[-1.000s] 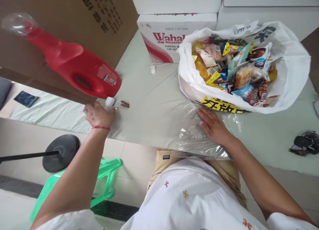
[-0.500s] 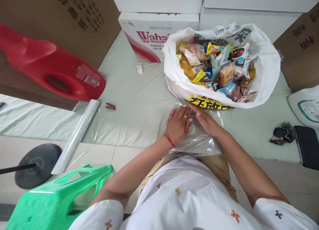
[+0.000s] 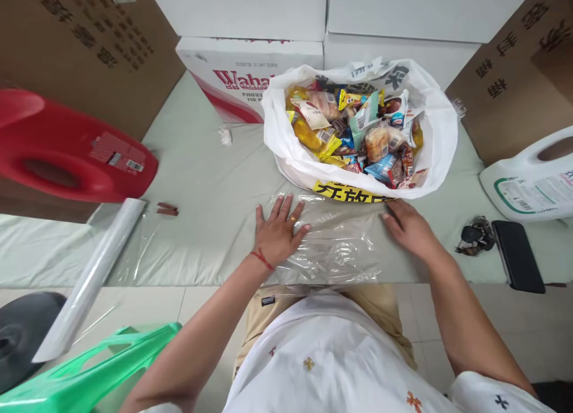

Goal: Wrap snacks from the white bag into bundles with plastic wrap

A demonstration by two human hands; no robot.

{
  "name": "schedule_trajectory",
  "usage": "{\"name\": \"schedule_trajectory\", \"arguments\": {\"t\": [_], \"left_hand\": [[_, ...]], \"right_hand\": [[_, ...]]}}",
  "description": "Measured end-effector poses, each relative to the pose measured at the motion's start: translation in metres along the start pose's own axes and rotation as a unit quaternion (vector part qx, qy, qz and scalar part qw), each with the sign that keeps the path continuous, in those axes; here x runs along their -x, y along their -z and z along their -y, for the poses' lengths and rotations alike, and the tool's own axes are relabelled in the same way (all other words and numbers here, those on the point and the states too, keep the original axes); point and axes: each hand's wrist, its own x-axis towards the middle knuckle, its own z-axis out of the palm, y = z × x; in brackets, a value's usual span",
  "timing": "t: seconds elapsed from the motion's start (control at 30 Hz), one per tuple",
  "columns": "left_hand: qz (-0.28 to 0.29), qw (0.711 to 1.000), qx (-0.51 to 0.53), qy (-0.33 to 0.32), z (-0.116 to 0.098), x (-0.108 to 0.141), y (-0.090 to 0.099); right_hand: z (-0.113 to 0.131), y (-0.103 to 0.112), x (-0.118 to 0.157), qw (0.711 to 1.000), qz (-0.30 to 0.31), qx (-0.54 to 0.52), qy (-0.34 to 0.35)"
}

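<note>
A clear plastic sheet (image 3: 340, 246) lies on the pale green cloth (image 3: 201, 222), at its front edge. My left hand (image 3: 278, 231) rests on the sheet's left part with the fingers spread, a ring and a red string at the wrist. To the right of the sheet is my right hand (image 3: 409, 228), fingers apart and holding nothing, its fingertips near the bottom of the white bag. That white plastic bag (image 3: 436, 156) stands open behind the sheet, filled with wrapped snacks (image 3: 358, 123).
Left: a red jug (image 3: 89, 156), a plastic film roll (image 3: 96, 270), brown pieces (image 3: 167, 209) and a green stool (image 3: 107, 365). Right: a white jug (image 3: 532, 180), keys (image 3: 477, 235) and a black phone (image 3: 518, 256). Boxes (image 3: 250, 49) line the back.
My hands, which were close together on the plastic sheet, have moved apart, the left to the left and the right to the right. The camera view has shifted too.
</note>
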Motion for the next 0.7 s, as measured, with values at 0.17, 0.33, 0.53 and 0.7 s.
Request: {"name": "schedule_trajectory", "arguments": {"t": [0.17,0.33,0.53,0.7], "left_hand": [[0.0,1.0,-0.011,-0.018,0.008,0.0,-0.002],[-0.004,1.0,-0.008,-0.016,0.005,0.001,0.0],[-0.024,1.0,0.007,-0.017,0.006,0.001,-0.001],[-0.036,0.999,0.019,-0.019,0.007,0.002,-0.002]], "right_hand": [[0.039,0.097,-0.002,0.989,-0.004,-0.141,-0.044],[0.063,0.104,-0.096,0.99,-0.092,0.053,-0.095],[0.059,0.041,-0.178,0.975,-0.075,0.154,-0.143],[0.028,0.06,-0.171,0.967,-0.122,0.071,-0.211]]}}
